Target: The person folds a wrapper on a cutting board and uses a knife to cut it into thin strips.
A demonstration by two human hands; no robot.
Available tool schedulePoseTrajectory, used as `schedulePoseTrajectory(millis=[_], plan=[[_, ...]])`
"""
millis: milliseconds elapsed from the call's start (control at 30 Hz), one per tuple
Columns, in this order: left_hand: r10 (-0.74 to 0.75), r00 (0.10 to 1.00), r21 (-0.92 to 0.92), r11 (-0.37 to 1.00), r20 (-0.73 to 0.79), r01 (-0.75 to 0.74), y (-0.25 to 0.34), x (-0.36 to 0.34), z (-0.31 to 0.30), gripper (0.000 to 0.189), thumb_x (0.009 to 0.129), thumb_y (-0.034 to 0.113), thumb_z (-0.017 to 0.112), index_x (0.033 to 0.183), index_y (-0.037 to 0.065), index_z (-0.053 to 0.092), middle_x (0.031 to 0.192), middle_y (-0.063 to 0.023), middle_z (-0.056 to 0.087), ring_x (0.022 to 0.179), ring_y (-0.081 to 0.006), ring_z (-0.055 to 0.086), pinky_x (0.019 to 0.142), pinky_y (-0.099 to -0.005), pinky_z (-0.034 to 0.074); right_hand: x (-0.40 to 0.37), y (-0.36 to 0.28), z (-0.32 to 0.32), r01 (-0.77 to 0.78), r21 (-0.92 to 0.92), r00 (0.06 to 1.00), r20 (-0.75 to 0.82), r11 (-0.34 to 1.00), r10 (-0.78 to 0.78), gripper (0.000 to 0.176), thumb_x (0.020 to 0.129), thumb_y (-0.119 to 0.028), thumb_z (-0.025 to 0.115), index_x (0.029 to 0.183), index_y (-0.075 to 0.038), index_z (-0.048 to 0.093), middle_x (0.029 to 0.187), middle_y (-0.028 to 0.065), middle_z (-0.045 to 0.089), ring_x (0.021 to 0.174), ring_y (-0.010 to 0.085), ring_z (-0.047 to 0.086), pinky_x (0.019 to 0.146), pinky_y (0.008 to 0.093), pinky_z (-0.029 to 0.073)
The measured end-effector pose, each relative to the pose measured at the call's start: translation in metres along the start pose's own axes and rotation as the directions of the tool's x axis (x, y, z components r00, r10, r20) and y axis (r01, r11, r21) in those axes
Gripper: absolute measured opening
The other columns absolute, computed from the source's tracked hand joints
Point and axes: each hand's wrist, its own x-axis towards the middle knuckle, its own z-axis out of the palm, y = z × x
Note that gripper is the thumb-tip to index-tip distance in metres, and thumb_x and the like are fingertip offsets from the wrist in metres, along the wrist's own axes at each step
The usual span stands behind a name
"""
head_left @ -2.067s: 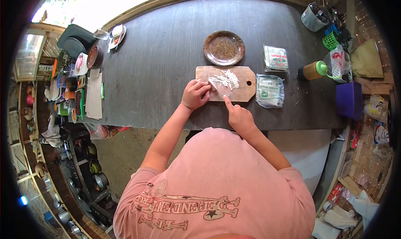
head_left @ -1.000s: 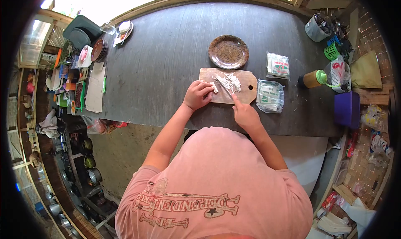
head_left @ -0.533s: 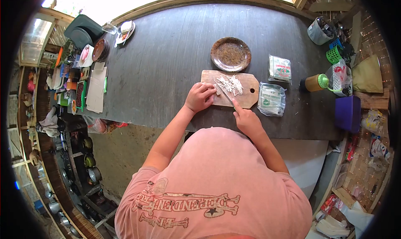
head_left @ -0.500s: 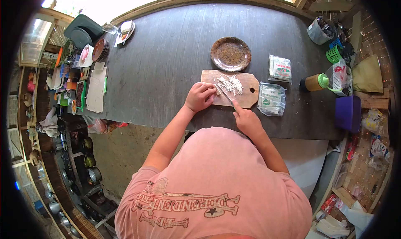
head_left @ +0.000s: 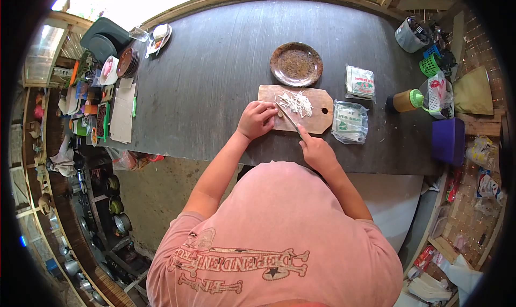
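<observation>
The dark wooden table (head_left: 215, 81) in front of me carries a cutting board (head_left: 317, 119) at my near edge, with a round brown plate (head_left: 296, 64) just beyond it and two plastic packets (head_left: 350, 121) (head_left: 360, 82) just to its right. Further right lie a brown bottle with a green cap (head_left: 404, 99) and, at the table's end, a purple box (head_left: 448, 140). Well away at the far left end I see some sheets of paper (head_left: 123, 113), a stack of plates (head_left: 122, 62), a small dish (head_left: 157, 38) and a dark tray (head_left: 102, 38).
</observation>
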Motion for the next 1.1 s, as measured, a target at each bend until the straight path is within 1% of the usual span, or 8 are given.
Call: schedulePoseTrajectory(millis=[33,133,267,333,733,867,1033,1100], plan=[[0.0,1.0,0.0,1.0,0.001,0.0,0.0,0.0,0.0,0.03,0.083,0.01,0.08,0.113,0.012,0.081,0.121,-0.0047,0.076,0.111,-0.0294,0.072,0.102,-0.0444,0.059,0.0,-0.001,-0.001,0.002,0.009,1.0,0.003,1.0,-0.002,0.06,0.109,-0.02,0.063,0.167,-0.013,0.051,0.096,0.0267,0.077,0.09,0.0485,0.075,0.081,0.0605,0.057],[-0.002,1.0,-0.001,1.0,0.003,0.002,0.0,0.001,-0.001,0.03,0.083,0.011,0.08,0.113,0.012,0.081,0.121,-0.0048,0.076,0.111,-0.0297,0.072,0.102,-0.0447,0.059,0.0,-0.004,-0.003,0.003,0.018,1.0,-0.001,1.0,-0.003,0.059,0.109,-0.02,0.063,0.167,-0.012,0.052,0.094,0.0264,0.076,0.09,0.0484,0.075,0.081,0.0602,0.057],[-0.006,1.0,-0.005,1.0,-0.004,0.006,-0.001,0.001,0.0,0.03,0.083,0.011,0.08,0.112,0.013,0.081,0.122,-0.0049,0.076,0.111,-0.03,0.072,0.102,-0.045,0.059,0.0,0.002,0.006,0.017,0.026,1.0,-0.022,1.0,-0.016,0.059,0.109,-0.023,0.063,0.167,-0.016,0.051,0.096,0.024,0.077,0.086,0.0476,0.076,0.078,0.0612,0.059],[-0.01,1.0,-0.009,1.0,-0.008,0.01,-0.001,0.001,0.0,0.03,0.083,0.01,0.08,0.112,0.013,0.081,0.122,-0.0049,0.076,0.111,-0.0299,0.073,0.102,-0.0449,0.059,0.0,0.003,0.009,0.032,0.023,0.999,-0.043,0.999,-0.031,0.059,0.109,-0.022,0.063,0.167,-0.016,0.052,0.094,0.0241,0.077,0.085,0.0486,0.075,0.077,0.0619,0.058],[-0.021,1.0,-0.024,1.0,-0.015,0.02,0.0,0.001,-0.001,0.026,0.084,0.011,0.081,0.11,0.013,0.081,0.122,-0.0039,0.077,0.11,-0.0297,0.073,0.101,-0.0443,0.059,0.0,-0.002,0.005,0.038,0.036,0.998,-0.047,0.999,-0.036,0.059,0.11,-0.023,0.063,0.167,-0.015,0.051,0.093,0.0253,0.075,0.086,0.05,0.074,0.079,0.0622,0.057],[-0.017,1.0,-0.035,0.999,-0.026,0.016,-0.002,0.001,0.0,0.025,0.084,0.011,0.081,0.109,0.013,0.081,0.121,-0.0035,0.077,0.11,-0.0295,0.073,0.102,-0.0443,0.059,0.002,-0.006,0.001,0.026,0.036,0.999,-0.028,0.999,-0.025,0.06,0.11,-0.022,0.063,0.167,-0.013,0.05,0.092,0.0259,0.075,0.086,0.0502,0.074,0.079,0.062,0.057],[-0.024,0.999,-0.031,0.999,-0.023,0.024,0.0,0.002,-0.001,0.025,0.084,0.01,0.081,0.108,0.013,0.08,0.121,-0.0032,0.077,0.109,-0.0294,0.073,0.102,-0.0443,0.059,0.002,-0.003,0.005,0.055,0.044,0.998,-0.027,0.998,-0.054,0.06,0.11,-0.022,0.062,0.168,-0.011,0.049,0.091,0.0268,0.075,0.085,0.0503,0.074,0.078,0.0619,0.057],[-0.031,0.999,-0.028,0.999,-0.023,0.03,0.0,0.0,-0.001,0.025,0.084,0.01,0.081,0.108,0.013,0.08,0.121,-0.0031,0.077,0.109,-0.0294,0.073,0.102,-0.0443,0.059,0.001,-0.004,0.004,0.047,0.042,0.999,-0.023,0.998,-0.046,0.06,0.11,-0.022,0.062,0.168,-0.011,0.049,0.092,0.0266,0.075,0.085,0.0504,0.074,0.078,0.0619,0.057]])
